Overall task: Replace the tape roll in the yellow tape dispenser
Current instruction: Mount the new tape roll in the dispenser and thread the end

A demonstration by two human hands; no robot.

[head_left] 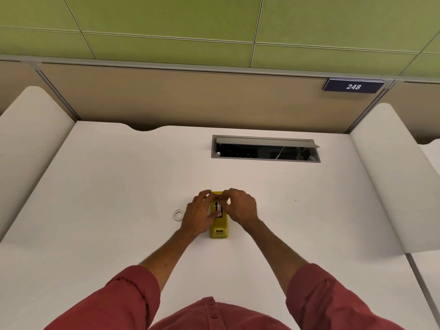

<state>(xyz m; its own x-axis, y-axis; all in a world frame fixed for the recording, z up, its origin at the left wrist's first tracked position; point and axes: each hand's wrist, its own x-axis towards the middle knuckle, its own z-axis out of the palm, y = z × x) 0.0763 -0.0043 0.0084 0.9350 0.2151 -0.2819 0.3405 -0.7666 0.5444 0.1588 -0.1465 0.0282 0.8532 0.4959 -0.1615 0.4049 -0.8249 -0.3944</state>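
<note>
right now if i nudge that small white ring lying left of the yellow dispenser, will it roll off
Probably not: the small white ring lies flat on the white desk, so it would likely slide. It looks thin and hollow, probably very light, and could skid easily on the seemingly smooth surface.

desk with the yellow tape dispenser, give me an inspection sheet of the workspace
surface: white desk, bare apart from the job's things
job's things: yellow tape dispenser stands at the middle of the desk; a roll sits at its top between both hands; a small white ring lies flat to its left, apart from it
clutter: nothing seen
grippers: left hand and right hand both on the dispenser, fingers curled around the roll; how firmly they grip cannot be told
cables: a pale wire shows inside the open desk hatch
surroundings: beige partition behind the desk, blue sign reading 248, green wall panels above
</note>
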